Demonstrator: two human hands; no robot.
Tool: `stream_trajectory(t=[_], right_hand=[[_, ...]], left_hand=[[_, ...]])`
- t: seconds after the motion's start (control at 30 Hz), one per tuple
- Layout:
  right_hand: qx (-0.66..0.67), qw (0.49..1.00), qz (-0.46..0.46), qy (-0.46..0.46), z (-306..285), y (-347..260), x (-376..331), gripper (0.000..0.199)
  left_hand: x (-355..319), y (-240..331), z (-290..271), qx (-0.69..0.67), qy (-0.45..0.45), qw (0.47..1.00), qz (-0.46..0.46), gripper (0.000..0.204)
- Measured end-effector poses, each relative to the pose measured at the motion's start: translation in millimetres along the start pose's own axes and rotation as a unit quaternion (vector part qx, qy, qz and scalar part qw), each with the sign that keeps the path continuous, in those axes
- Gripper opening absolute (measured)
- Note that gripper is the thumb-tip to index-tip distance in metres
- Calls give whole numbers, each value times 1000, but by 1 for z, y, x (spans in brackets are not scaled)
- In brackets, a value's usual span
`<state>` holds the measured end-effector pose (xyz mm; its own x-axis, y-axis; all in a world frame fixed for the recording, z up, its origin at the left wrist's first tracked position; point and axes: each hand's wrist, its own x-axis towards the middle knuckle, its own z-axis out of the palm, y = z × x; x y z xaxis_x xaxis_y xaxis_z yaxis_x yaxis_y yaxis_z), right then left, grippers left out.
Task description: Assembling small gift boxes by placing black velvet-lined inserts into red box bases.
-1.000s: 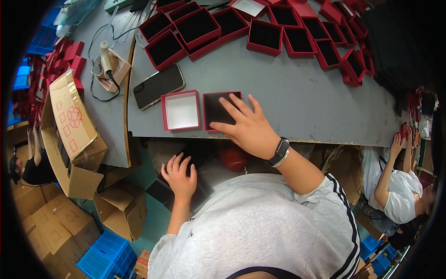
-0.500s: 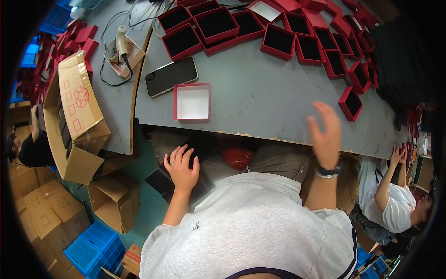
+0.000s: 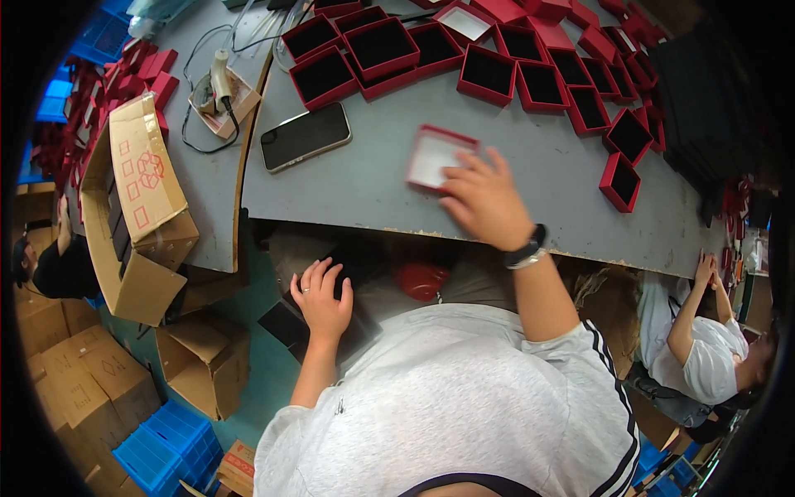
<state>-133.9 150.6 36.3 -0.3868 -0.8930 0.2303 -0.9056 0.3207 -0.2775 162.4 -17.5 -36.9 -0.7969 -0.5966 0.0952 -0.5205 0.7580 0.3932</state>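
My right hand (image 3: pixel 489 199) is over the table, its fingers closed on the right side of a shallow red box (image 3: pixel 435 156) with a white inside. That box is tilted and slightly blurred. Down at my lap, my left hand (image 3: pixel 323 296) has its fingers apart and holds nothing. Dark flat sheets (image 3: pixel 286 327) lie beside and under that hand. A phone with a dark screen (image 3: pixel 306 137) lies on the table left of the white-lined box. Many similar red boxes with black linings (image 3: pixel 489 74) spread along the table's far side, some stacked or overlapping.
On the left stands an open cardboard carton (image 3: pixel 132 215). A corded tool (image 3: pixel 219 81) rests in a small box. Blue crates (image 3: pixel 170 443) and cartons (image 3: pixel 99 364) fill the floor at left. Another person (image 3: pixel 691 356) sits at right; a second person (image 3: pixel 54 261) is at far left.
My right hand has swung left and taken hold of the white-lined red box, which has moved right, away from the phone. My left hand stays in place.
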Motion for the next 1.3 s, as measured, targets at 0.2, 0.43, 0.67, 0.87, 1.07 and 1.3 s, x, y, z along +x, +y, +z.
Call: stream_trajectory(t=[0.2, 0.43, 0.67, 0.87, 1.07, 1.3], right_hand=[[305, 950, 49, 39, -29, -39, -40, 23], [503, 769, 309, -244, 152, -117, -23, 87], [538, 768, 267, -222, 149, -88, -28, 47], [365, 873, 311, 86, -47, -40, -55, 35], [355, 826, 392, 195, -73, 83, -68, 60], [301, 866, 344, 203, -71, 113, -41, 38]], left_hand=[[4, -2, -2, -12, 12, 1000, 17, 28], [-3, -1, 3, -16, 22, 1000, 14, 29], [-3, 0, 3, -11, 15, 1000, 18, 29], [-1, -3, 1, 3, 1, 1000, 13, 28], [5, 3, 4, 9, -8, 1000, 23, 25], [4, 4, 5, 22, -13, 1000, 13, 24]])
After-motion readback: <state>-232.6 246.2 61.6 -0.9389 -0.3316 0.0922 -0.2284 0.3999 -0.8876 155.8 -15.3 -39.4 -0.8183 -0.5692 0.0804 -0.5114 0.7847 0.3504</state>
